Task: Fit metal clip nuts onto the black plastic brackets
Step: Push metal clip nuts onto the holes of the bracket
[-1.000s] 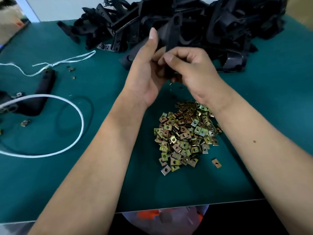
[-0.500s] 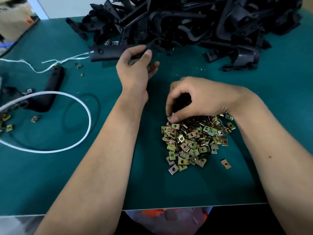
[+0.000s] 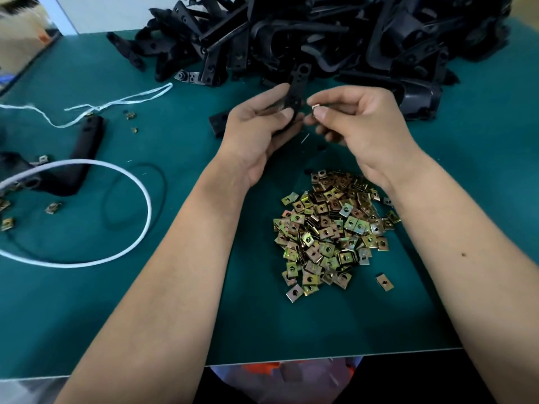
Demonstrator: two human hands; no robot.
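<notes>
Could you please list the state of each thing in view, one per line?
left hand: grips a black bracket, held upright
right hand: pinches one clip nut beside the bracket, not yet fitted
clip nut pile: loose heap on the green mat
bracket pile: jumbled at the mat's far edge
bracket on the left: lying flat
white cord: looped on the mat

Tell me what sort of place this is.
Probably a hand-assembly bench in a small factory or workshop: a green table mat, a big heap of black brackets and a loose pile of clip nuts.
</notes>
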